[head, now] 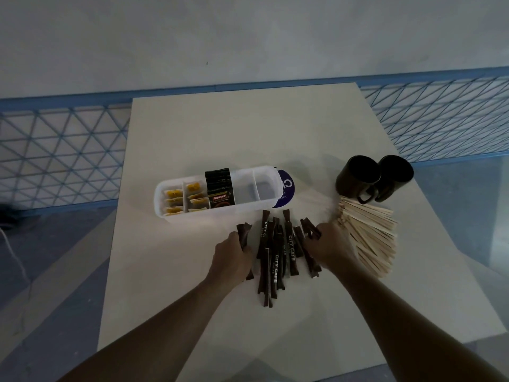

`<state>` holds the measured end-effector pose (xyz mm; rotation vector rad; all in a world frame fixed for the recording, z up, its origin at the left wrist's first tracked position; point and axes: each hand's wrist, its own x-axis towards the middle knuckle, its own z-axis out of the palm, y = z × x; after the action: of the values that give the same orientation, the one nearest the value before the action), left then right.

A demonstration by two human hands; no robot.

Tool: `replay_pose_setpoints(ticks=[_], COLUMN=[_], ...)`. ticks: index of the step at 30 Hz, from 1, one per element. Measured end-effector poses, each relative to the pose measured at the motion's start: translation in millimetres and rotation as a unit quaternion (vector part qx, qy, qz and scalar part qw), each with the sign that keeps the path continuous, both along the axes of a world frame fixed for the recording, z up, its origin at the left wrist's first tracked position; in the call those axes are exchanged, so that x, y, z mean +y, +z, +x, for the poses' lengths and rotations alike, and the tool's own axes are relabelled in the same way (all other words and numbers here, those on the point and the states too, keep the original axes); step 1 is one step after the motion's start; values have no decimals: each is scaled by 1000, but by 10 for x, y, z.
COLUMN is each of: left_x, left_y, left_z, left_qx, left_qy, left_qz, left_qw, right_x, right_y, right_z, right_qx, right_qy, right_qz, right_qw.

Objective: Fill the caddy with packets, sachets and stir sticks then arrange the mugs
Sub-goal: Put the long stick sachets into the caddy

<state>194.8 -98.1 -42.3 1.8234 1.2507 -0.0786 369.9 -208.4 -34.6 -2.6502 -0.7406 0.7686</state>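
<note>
The pile of brown stick sachets [275,260] lies in the middle of the pale table [248,128], long ends running from 12 to 6 o'clock. The person has a hand on each side of it. The left hand [234,257] is at the pile's 9 o'clock edge, fingers curled around a few sachets. The right hand [327,246] is at the 3 o'clock edge, clasping another few whose ends stick out past the knuckles. Just beyond the pile at 12 o'clock sits the clear plastic caddy [170,186], lying crosswise with its near wall between the sachets and the compartments. Yellow tea packets [173,201] fill its two leftmost sections, and black coffee packets [219,188] stand upright in the next. A purple disc [287,188] shows from behind the caddy's right end. At 3 o'clock from the pile, right beside the right wrist, a fanned heap of wooden stir sticks [369,235] crowds that side. Beyond the sticks, at about 1 o'clock, two dark mugs [358,175] stand touching each other. Their handles point toward the person, and one handle overlaps the far ends of the sticks. A blue mesh fence [55,155] runs behind the table on both sides, below a plain grey wall [248,37].
</note>
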Motion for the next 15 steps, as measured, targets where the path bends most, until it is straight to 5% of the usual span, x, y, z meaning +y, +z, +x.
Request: replay_pose_setpoints(ticks=[15], left_x=[73], left_y=[72], left_z=[50], left_qx=[41], left_qy=[20], left_qz=[-47], left_qw=[998], right_x=[-14], right_y=[-218], right_z=[-86], right_qx=[-39], right_qy=[59], right_qz=[-19], right_qw=[997])
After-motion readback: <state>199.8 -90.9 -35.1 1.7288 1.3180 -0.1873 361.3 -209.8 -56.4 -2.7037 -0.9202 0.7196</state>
